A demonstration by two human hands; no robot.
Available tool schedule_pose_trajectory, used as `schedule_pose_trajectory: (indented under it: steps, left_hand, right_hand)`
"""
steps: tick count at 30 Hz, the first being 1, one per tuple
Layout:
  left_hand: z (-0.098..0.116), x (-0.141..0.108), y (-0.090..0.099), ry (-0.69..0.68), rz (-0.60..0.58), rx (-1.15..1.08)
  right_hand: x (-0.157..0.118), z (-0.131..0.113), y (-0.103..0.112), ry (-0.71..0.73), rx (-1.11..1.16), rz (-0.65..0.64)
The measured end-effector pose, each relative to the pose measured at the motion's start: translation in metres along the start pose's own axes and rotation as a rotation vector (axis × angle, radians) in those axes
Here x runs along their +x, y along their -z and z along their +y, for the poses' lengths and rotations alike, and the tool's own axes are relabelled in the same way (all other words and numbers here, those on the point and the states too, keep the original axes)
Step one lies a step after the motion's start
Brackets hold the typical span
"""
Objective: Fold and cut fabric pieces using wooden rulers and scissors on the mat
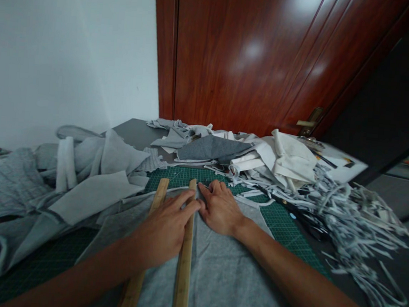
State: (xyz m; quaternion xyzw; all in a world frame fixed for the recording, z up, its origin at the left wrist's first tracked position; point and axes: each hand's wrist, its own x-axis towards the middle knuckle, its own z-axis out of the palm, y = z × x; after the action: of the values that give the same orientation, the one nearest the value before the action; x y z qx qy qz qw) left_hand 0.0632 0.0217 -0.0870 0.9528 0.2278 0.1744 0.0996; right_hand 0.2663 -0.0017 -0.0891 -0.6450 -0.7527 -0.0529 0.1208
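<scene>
A piece of grey knit fabric (pixel 230 270) lies spread on the green cutting mat (pixel 283 232). Two long wooden strips rest lengthwise on it: a left strip (pixel 158 195) and a right strip (pixel 183 276). My left hand (pixel 169 224) leans across from the left, its outstretched fingers pressing on the right strip near its far end. Beside that strip, my right hand (pixel 219 207) has its fingers curled at the fabric's far edge, index finger and thumb close to the wood. What lies beneath its fingertips is hidden.
Grey fabric pieces (pixel 89 196) are heaped at left, with more grey and white cloth (pixel 212 147) at the back. Black-handled scissors (pixel 309 222) lie right, beside a tangle of narrow cloth scraps (pixel 348 223). A white wall (pixel 74 42) and wooden door (pixel 234 56) stand behind.
</scene>
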Motion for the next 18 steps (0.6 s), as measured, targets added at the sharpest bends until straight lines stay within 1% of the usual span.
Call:
schedule_pose_trajectory:
  steps: [6,11,14,18]
  left_hand:
    - [0.002,0.003,0.000,-0.008,0.003,-0.033]
    - [-0.009,0.004,-0.006,-0.001,-0.008,0.011]
    - [-0.013,0.008,-0.005,-0.005,-0.015,0.037]
    - [-0.005,0.015,-0.002,0.043,0.008,0.066]
  right_hand:
    - [-0.001,-0.001,0.000,0.002,-0.010,0.007]
    - [-0.002,-0.003,-0.001,-0.002,-0.013,0.025]
    - [-0.002,-0.004,-0.002,-0.008,-0.007,0.037]
    - [-0.003,-0.002,-0.002,-0.027,0.020,0.063]
